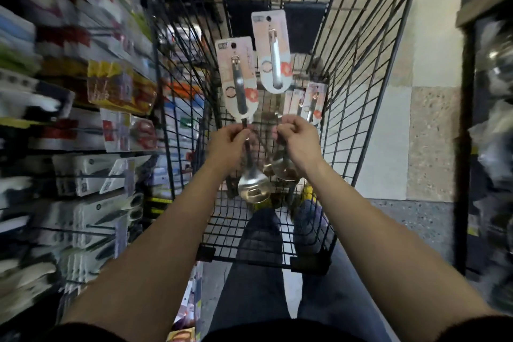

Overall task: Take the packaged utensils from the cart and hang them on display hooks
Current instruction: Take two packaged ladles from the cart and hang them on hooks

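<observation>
Above the middle of the wire cart (361, 97), the person holds up two packaged utensils, one in each fist, card ends pointing up and bowls hanging down. The left hand (226, 144) is clenched around the handle of the left ladle (240, 83), and the right hand (298, 139) is clenched on the right ladle (273, 55), whose card stands higher. A few more packs (313, 103) stand in the cart just beyond the right hand. I judge the main risk to be a snag or a drop: the two bowls hang close together over the cart's near edge and could knock or tangle, and the small hang holes at the card tops may miss the display hooks (102, 228) on the shelf wall to the left, which is blurred here.
</observation>
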Motion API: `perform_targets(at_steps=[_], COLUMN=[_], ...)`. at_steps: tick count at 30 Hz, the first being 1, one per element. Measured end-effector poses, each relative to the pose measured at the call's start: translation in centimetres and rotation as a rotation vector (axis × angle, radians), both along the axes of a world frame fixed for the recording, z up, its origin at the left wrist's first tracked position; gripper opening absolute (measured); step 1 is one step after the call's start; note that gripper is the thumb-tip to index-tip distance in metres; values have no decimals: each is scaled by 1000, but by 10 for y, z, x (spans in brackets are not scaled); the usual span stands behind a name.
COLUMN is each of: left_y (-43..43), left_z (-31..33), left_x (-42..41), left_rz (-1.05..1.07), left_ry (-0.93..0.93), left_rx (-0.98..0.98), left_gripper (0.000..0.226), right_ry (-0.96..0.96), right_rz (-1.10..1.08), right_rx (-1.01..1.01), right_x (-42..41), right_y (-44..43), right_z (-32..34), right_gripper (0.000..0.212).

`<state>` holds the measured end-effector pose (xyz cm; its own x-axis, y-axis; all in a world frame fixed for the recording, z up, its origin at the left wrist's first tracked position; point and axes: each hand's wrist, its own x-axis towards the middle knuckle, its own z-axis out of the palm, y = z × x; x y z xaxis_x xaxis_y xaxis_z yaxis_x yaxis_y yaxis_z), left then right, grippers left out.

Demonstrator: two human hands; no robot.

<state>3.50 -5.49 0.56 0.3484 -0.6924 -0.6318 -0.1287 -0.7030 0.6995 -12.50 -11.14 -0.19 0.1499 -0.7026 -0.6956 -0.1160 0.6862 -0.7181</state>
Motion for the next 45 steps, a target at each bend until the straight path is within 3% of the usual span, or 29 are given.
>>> perform_targets(at_steps=[4, 9, 15, 20, 25, 30, 35, 45], left_y=[13, 33, 80, 119, 174, 243, 321, 527], left_z=[43, 103, 155, 209, 255, 296, 335, 386], left_x=[7, 2, -22, -60, -86, -108, -122, -198], left_rz=[-10, 115, 290, 564, 744, 918, 1102, 1491], left_ry=[-75, -131, -227, -205, -233, -309, -408, -564], left_rx=[-52, -121, -190, -333, -415, -466, -496, -561], left_gripper=[20, 16, 37, 12, 23, 22, 12, 4], right_ry=[-69, -126, -120, -168, -221, -319, -427, -659], right_rz=[49, 111, 337, 519, 702, 863, 992, 1358], right_rx=[20, 9, -140, -268, -429, -517, -547, -522], right_x=[4, 2, -10, -28, -28, -9, 15, 19], right_y=[1, 8, 19, 39, 75, 127, 198, 405], right_z=[48, 102, 159, 202, 240, 271, 304, 366], right_gripper=[29, 14, 18, 15, 11, 18, 10, 4])
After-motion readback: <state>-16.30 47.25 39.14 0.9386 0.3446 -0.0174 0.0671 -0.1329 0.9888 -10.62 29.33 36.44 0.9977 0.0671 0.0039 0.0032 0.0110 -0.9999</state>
